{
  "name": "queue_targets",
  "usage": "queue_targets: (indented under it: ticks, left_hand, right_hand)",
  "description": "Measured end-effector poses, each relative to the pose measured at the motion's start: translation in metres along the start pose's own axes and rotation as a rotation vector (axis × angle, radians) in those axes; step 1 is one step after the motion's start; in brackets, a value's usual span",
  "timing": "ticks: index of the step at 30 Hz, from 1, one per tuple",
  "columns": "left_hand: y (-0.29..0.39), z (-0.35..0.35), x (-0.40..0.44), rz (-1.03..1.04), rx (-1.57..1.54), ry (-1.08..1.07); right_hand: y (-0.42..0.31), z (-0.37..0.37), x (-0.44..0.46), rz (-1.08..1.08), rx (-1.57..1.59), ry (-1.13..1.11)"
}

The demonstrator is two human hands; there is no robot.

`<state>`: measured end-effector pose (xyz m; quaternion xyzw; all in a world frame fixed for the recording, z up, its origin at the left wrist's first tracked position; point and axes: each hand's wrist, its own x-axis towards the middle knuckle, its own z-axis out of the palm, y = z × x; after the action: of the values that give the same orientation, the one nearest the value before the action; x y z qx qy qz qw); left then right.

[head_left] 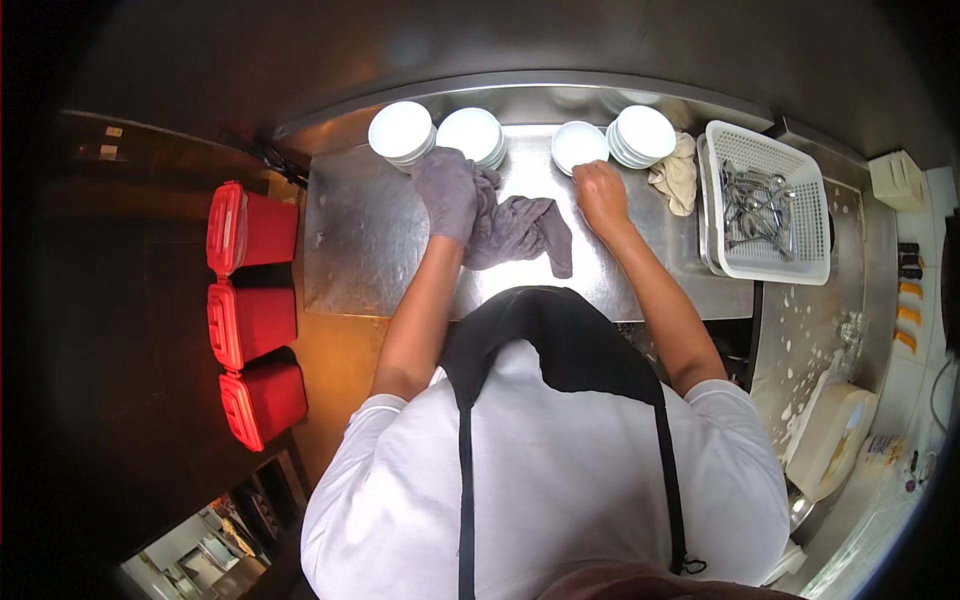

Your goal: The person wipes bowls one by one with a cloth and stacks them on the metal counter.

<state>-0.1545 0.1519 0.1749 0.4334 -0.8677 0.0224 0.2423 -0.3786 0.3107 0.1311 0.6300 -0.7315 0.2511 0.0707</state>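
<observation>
My left hand (446, 195) is wrapped in a grey cloth (515, 232), and its fingers are hidden under the fabric. The rest of the cloth lies bunched on the steel counter to its right. Just beyond that hand stand two stacks of white bowls, a left stack (401, 130) and a second stack (470, 135), which the cloth-covered hand is close to. On the other side, my right hand (601, 195) is closed at the near rim of a white bowl (579, 146). Right beside that bowl is another stack of white bowls (643, 136).
A beige cloth (677, 175) lies by the right stack. Farther right, a white plastic basket (780, 262) holds metal cutlery. Red lidded bins (258, 228) line the left side. A raised steel ledge (540, 80) runs behind the counter (345, 255).
</observation>
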Motion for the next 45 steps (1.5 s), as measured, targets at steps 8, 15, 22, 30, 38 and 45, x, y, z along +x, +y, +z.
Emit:
queue_targets:
  ticks: [8, 15, 22, 30, 38, 45]
  left_hand:
    - [0.003, -0.011, -0.015, -0.268, -0.534, -0.061]
    - [0.012, -0.072, -0.064, -0.343, -1.048, -0.268]
    - [0.010, -0.084, -0.087, -0.387, -1.266, -0.315]
    - [0.028, -0.094, -0.073, -0.088, -0.757, -0.153]
    - [0.027, -0.120, -0.077, -0.082, -0.824, -0.171]
    - [-0.001, -0.187, -0.070, -0.292, -0.861, 0.188]
  right_hand:
    - [-0.012, -0.014, -0.007, 0.080, 0.087, -0.081]
    - [0.002, -0.023, 0.009, -0.036, 0.036, -0.326]
    - [-0.006, -0.031, 0.004, -0.069, 0.075, -0.292]
    - [-0.053, -0.069, 0.010, -0.071, 0.088, -0.101]
    - [-0.143, -0.104, 0.027, -0.184, 0.596, -0.077]
    - [-0.136, -0.031, 0.001, 0.144, 0.941, -0.851]
